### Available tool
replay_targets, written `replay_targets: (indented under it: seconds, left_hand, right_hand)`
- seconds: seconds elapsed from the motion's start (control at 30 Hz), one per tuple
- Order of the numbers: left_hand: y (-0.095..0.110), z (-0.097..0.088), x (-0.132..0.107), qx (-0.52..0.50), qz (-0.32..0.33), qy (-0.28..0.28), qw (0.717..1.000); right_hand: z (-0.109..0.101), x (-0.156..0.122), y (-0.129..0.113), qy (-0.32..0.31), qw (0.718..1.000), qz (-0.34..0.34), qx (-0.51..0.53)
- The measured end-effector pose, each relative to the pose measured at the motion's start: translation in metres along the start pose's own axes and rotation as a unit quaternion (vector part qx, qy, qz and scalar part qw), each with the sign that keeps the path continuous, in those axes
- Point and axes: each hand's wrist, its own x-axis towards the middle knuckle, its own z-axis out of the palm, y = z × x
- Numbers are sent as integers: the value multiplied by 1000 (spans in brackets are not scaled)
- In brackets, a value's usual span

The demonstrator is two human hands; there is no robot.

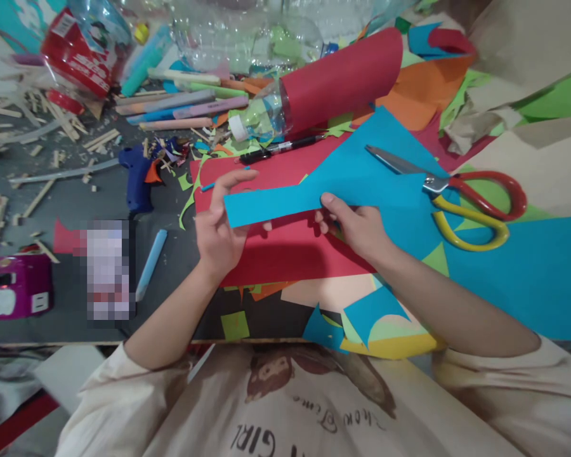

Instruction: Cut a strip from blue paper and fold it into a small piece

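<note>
While holding a long, narrow, bright blue paper strip (271, 203) out above a flat red paper sheet (266, 257), pinching it in the right hand (361, 228), with thumb on the upper face and fingers curled below. At the strip's left end, backing it with the left hand (219, 238), half curled, with one finger extended above the top edge; cannot tell whether actually clamping. Cannot make out the strip's exact right end against the large, angular blue paper sheet (361, 155) behind. Note steel scissors with one red and one yellow handle (435, 184), lying across that sheet, clear of both hands. Note also a clear plastic bottle wrapped in red paper (345, 79), lying beyond the strip. Judging by the grip, probably at a handling or checking step, not cutting. For any next move, best to keep the strip flat and uncreased, and to steady the left end.
</note>
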Motion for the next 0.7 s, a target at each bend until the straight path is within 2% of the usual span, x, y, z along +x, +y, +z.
replay_targets:
  seconds: [0.2,0.3,0.43,0.6,0.7]
  left_hand:
    - [-8,2,-4,43,15,9,999]
    - [-14,0,-4,73,62,-3,995]
    - [-17,-2,-2,120,125,-48,984]
    - [-15,1,-3,118,95,-74,986]
    - [-16,4,-4,113,73,-66,989]
  right_hand:
    - [1,-1,-2,10,999,5,-52]
    - [1,-2,-5,5,997,7,-78]
    - [1,-1,-5,-27,995,-14,-92]
    - [-1,-1,-3,-100,990,-42,-91]
    - [-1,-2,-1,-103,991,-35,-82]
